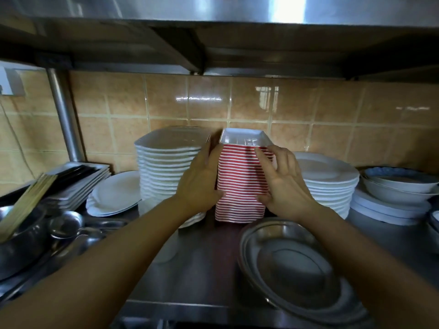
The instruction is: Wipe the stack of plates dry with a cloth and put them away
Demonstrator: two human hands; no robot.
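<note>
A tall stack of square plates (240, 186), red-and-white striped on the sides and white inside, stands upright on the steel shelf (202, 269) against the tiled wall. My left hand (202, 184) is pressed flat on the stack's left side, thumb on the front. On the right side sits my right hand (282, 184), with spread fingers touching the front and right edge. The stack rests on the shelf between both hands. No cloth is in view.
White plate stacks flank it: a tall one (166, 162) on the left, round ones (330, 184) on the right. Steel oval trays (292, 269) lie in front. Bowls (399, 186) sit far right; rectangular plates (78, 184), chopsticks (26, 205) and steel bowls (23, 241) left. An upper shelf (213, 43) hangs overhead.
</note>
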